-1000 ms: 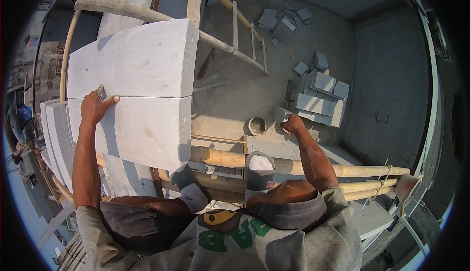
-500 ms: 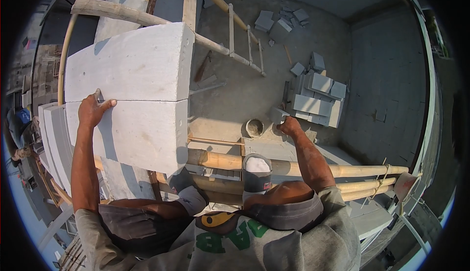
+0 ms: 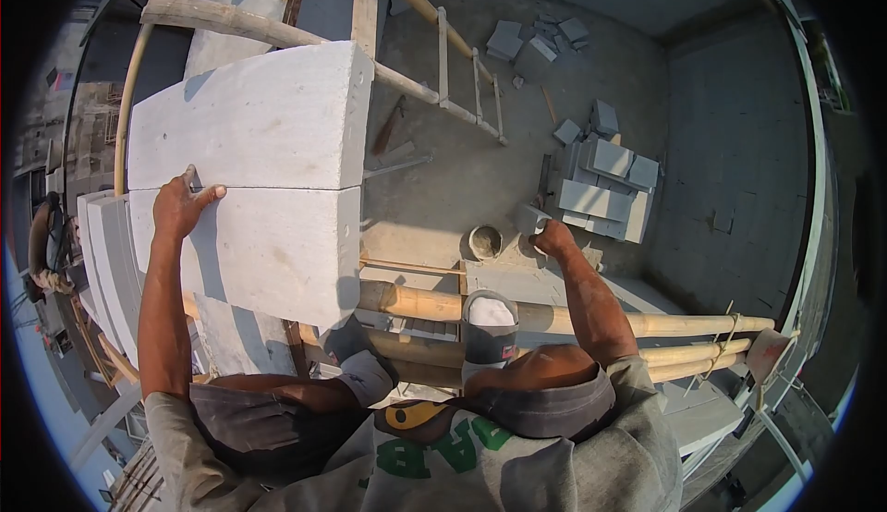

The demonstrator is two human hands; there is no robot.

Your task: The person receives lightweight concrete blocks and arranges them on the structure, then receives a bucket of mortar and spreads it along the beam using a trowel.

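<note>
My left hand (image 3: 181, 203) rests on two large white lightweight concrete blocks, thumb and fingers apart across the seam between them. The far block (image 3: 254, 124) and the near block (image 3: 268, 249) lie side by side with their long edges almost touching. My right hand (image 3: 554, 237) is closed, out to the right of the blocks over the drop. In it is a tool with a flat grey part (image 3: 529, 217); a narrow dark strip runs beyond it, and I cannot make out its exact kind.
Thick bamboo poles (image 3: 407, 300) run beneath my feet. A bamboo ladder (image 3: 443, 59) slopes beyond the blocks. On the floor below are a bucket (image 3: 484, 242) and a stack of blocks (image 3: 596, 200). More blocks (image 3: 109, 262) stand at left; a grey wall (image 3: 735, 170) rises at right.
The view has shifted slightly, so everything sits a little further right. My left hand stays on the seam, and my right hand keeps hold of the grey tool in nearly the same place.
</note>
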